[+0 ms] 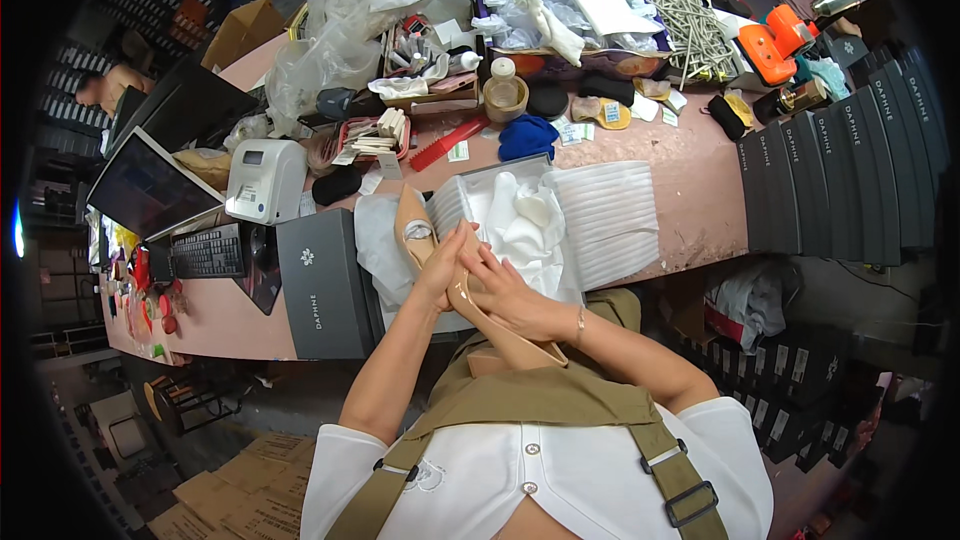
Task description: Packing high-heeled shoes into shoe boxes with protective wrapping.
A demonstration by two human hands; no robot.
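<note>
A beige heeled shoe [497, 335] slants in front of my body, its toe end between my hands and its block heel toward my lap. My left hand [440, 265] closes on the toe end from the left. From the right, my right hand [518, 302] grips the shoe's side, fingers reaching toward the toe. The matching beige shoe [408, 208], with a pale ornament on it, lies just beyond my left hand on white tissue paper [375, 240]. Past my hands is an open shoebox [490, 173] holding crumpled white paper [520, 220].
A white padded sheet [612, 218] lies right of the box, a dark grey box lid [325, 290] left of it. Dark shoeboxes [850, 170] stand in a row at right. A monitor [155, 180], label printer [266, 180], red comb [447, 144] and blue sponge [527, 138] lie farther out.
</note>
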